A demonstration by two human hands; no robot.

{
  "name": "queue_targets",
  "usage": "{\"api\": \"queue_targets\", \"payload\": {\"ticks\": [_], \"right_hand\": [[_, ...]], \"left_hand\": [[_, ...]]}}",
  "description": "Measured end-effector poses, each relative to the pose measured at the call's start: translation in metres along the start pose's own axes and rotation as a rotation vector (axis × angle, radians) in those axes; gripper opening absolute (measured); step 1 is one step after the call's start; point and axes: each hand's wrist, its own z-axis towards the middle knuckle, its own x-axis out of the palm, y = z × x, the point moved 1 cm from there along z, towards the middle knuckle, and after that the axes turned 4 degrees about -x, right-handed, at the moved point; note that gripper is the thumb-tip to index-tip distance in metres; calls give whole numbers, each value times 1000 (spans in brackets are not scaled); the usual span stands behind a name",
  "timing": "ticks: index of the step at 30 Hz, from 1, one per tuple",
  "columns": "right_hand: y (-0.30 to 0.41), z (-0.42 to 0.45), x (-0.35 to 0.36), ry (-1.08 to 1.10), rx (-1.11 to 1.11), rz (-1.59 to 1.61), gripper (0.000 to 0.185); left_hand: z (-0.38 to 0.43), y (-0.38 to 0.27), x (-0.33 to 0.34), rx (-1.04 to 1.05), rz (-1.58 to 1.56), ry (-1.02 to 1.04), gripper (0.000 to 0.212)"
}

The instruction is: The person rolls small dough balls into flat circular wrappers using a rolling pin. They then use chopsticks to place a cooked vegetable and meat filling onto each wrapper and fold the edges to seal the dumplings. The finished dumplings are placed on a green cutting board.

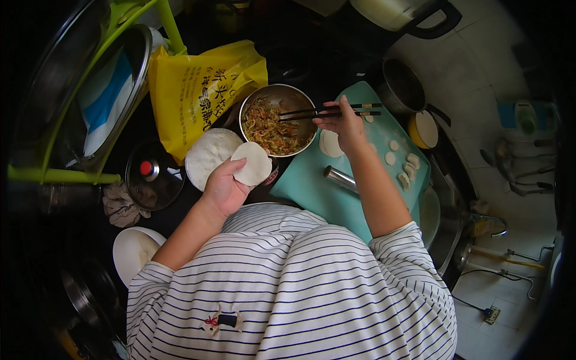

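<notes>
A round dough wrapper [253, 164] lies across the fingers of my left hand [228, 182], its edge under my thumb. My right hand [344, 128] holds a pair of dark chopsticks [324, 109], their tips in the chopped filling [270, 126] in a metal bowl [313, 141]. Left of that bowl, beside my left hand, is a container of white flour [211, 150]. Beneath my right forearm lies a teal mat [310, 186] with stacked wrappers [330, 144], a metal cylinder [340, 178], small dough discs [390, 158] and several folded dumplings [410, 170].
A yellow plastic bag [180, 99] stands behind the flour. A glass lid [153, 191] with a red knob and a white bowl [130, 256] are at the left, near a green rack [81, 176]. A dark pan [403, 85] and yellow bowl [424, 129] sit beyond the mat.
</notes>
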Motion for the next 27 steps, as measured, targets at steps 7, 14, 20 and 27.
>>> {"api": "queue_targets", "payload": {"ticks": [7, 14, 20, 27], "right_hand": [[-17, 4, 4, -80, -18, 75, 38], [-22, 4, 18, -53, -57, 103, 34], [-30, 13, 10, -104, 37, 201, 33], [-29, 5, -7, -75, 16, 378, 34]], "left_hand": [[12, -1, -12, 36, 30, -178, 43], [20, -1, -8, 24, 33, -227, 43], [20, -8, -7, 34, -35, -194, 42], [25, -24, 4, 147, -85, -204, 40]]}}
